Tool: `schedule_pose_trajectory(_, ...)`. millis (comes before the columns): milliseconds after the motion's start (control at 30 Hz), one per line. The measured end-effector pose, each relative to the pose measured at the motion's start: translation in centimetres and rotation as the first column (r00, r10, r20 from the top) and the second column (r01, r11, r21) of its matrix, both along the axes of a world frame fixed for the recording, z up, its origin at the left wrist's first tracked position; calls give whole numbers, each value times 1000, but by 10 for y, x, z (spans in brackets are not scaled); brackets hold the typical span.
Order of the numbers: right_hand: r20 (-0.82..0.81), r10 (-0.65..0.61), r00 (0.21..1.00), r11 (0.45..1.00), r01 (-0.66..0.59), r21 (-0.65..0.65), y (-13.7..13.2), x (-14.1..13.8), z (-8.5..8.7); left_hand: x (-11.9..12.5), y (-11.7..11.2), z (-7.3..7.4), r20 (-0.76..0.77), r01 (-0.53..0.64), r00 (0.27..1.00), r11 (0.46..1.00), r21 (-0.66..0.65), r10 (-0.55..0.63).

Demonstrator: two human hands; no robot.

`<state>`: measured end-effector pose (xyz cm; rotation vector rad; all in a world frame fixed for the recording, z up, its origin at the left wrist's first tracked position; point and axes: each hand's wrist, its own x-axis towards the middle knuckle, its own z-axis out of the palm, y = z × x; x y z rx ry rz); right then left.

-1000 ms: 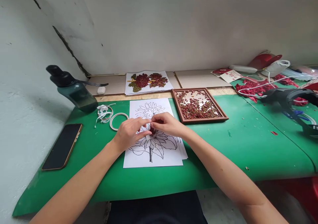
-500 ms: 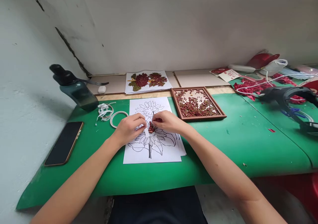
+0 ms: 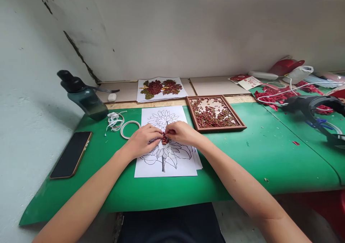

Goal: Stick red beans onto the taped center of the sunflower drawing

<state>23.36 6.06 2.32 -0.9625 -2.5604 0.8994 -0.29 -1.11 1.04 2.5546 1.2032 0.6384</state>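
A printed line drawing of flowers lies on the green table top. Small dark red beans form a cluster at its middle, between my two hands. My left hand rests on the sheet with fingers stretched and apart, the tips at the left edge of the cluster. Just below its thumb shows a small white strip. On the other side, my right hand has thumb and forefinger pressed together above the beans; what lies in the pinch is too small to tell.
Behind on the right stands a wooden tray of red and green beans. A bean-covered picture lies at the back. Leftward are a tape ring, white scraps, a bottle and a phone. Clutter and a black headband-like frame lie far right.
My left hand has moved right, its fingers straightening until they reach the bean cluster and cover part of the white strip. My right hand stays almost in place.
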Motion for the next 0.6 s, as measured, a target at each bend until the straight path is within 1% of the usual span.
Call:
schedule_pose_trajectory(233,-50,7,999,999,-10,-51,2,2,4,2,-1,3,-18,-8,1000,1000,-18,8)
schedule_pose_trajectory(333,-85,-28,996,997,22,-69,4,3,7,4,-2,4,-34,-6,999,1000,-30,5)
schedule_pose_trajectory(400,-121,-85,989,995,77,-65,6,6,10,6,-3,4,-52,0,999,999,-37,-2)
schedule_pose_trajectory(467,-172,-172,970,985,166,-47,9,9,12,8,-4,5,-69,2,998,999,-43,-4)
schedule_pose_trajectory(600,-297,-347,890,929,368,18,20,19,18,10,-5,7,-103,-21,995,999,-49,16)
